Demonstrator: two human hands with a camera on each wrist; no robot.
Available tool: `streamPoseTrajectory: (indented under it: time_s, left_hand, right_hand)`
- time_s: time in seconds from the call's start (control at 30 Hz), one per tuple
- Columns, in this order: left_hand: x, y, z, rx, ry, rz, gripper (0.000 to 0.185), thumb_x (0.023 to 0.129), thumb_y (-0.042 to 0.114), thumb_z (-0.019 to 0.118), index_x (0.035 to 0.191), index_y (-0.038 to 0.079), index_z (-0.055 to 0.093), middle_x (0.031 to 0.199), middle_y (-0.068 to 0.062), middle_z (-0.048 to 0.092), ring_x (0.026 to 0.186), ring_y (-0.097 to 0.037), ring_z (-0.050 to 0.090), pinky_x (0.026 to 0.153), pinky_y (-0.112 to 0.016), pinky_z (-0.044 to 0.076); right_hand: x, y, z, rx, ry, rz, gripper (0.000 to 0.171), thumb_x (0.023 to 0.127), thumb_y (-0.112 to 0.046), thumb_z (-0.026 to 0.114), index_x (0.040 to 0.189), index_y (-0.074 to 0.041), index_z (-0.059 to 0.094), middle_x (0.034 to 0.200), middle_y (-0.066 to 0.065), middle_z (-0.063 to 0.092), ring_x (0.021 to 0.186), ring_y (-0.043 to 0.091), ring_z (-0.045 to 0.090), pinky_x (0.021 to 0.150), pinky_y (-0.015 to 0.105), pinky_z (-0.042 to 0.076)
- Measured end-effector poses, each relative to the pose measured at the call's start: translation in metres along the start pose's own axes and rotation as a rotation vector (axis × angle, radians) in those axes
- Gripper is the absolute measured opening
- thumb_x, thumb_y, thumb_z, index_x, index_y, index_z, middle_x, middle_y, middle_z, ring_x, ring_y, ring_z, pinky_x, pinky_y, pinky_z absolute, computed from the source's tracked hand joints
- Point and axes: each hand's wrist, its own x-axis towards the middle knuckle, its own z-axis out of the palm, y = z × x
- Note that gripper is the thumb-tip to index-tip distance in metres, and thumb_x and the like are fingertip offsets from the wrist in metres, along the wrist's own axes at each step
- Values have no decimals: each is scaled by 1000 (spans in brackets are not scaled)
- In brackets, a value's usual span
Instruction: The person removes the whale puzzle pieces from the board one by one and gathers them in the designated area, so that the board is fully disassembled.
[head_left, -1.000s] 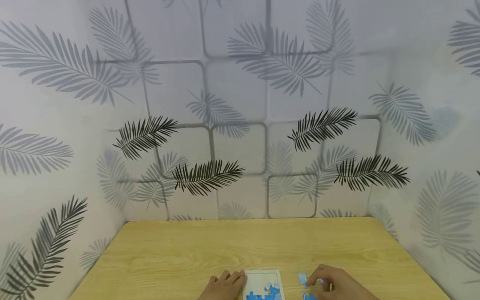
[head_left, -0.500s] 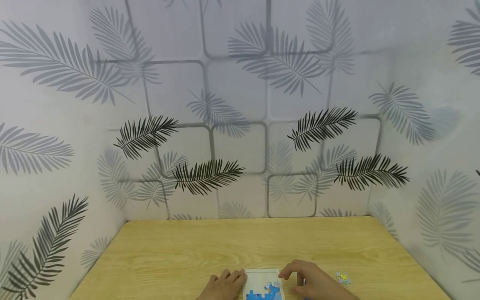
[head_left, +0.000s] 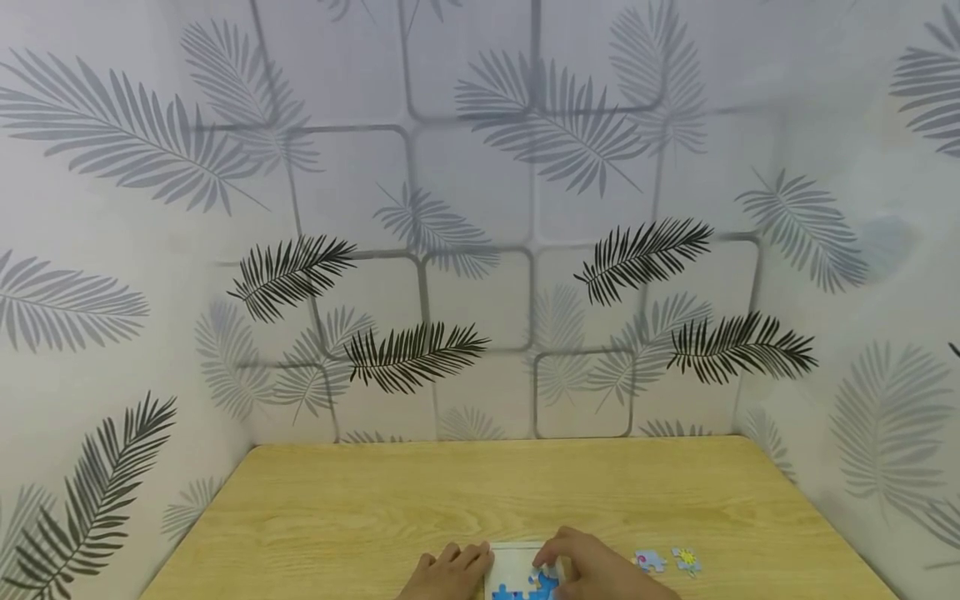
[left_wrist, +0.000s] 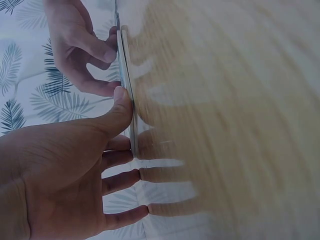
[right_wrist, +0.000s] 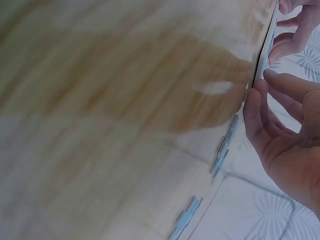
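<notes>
My left hand [head_left: 446,573] rests at the left edge of a white-framed jigsaw board [head_left: 514,555], its fingers extended. In the left wrist view, the thumb touches the board's edge and the other fingertips reach the tabletop. Blue jigsaw pieces [head_left: 503,592] fill the board's lower part. Over its right side, my right hand [head_left: 596,570] bends its index finger and thumb around a blue puzzle piece [head_left: 548,582], pinching it close to the joined pieces. The right hand partly hides that side of the board.
Two loose puzzle pieces lie right of the right hand: a light blue one [head_left: 649,560] and one with a yellow sun [head_left: 686,559]. The wooden table [head_left: 420,492] meets leaf-patterned walls [head_left: 480,292] at the back and sides.
My right hand has moved left from the loose pieces to the board, bringing a blue piece. The two loose pieces on the right are now uncovered. My left hand has stayed put.
</notes>
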Motion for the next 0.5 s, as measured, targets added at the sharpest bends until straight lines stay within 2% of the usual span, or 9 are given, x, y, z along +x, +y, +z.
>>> streamPoseTrajectory:
  time_s: [0.03, 0.2, 0.33, 0.5]
  left_hand:
    - [0, -1, 0, -3, 2, 4, 116, 54, 97, 47, 148, 28, 41, 148, 6, 44, 134, -28, 42, 103, -62, 35]
    - [-1, -1, 0, -6, 3, 6, 115, 55, 96, 49, 148, 28, 41, 148, 6, 44, 134, -28, 42, 104, -62, 35]
    - [-3, 1, -1, -30, 0, -1, 114, 56, 95, 50, 148, 28, 41, 150, 5, 43, 137, -31, 40, 105, -63, 33]
    - [-5, 3, -4, -55, -11, -13, 116, 55, 95, 52, 149, 27, 41, 151, 4, 42, 138, -33, 38, 106, -65, 31]
  right_hand:
    - [1, -1, 1, -10, 8, 12, 29, 92, -9, 65, 120, -3, 62, 109, 16, 52, 70, 7, 51, 65, 23, 49]
    - [6, -6, 4, 87, 33, 114, 28, 90, -9, 69, 116, 1, 62, 107, 15, 50, 78, 17, 47, 69, 27, 48]
    - [7, -7, 5, 134, 49, 154, 29, 90, -11, 69, 115, 1, 59, 109, 16, 50, 73, 18, 49, 63, 28, 47]
    - [7, -4, 6, 348, -4, 129, 32, 96, -9, 60, 119, 10, 49, 112, 21, 42, 62, 13, 42, 60, 28, 43]
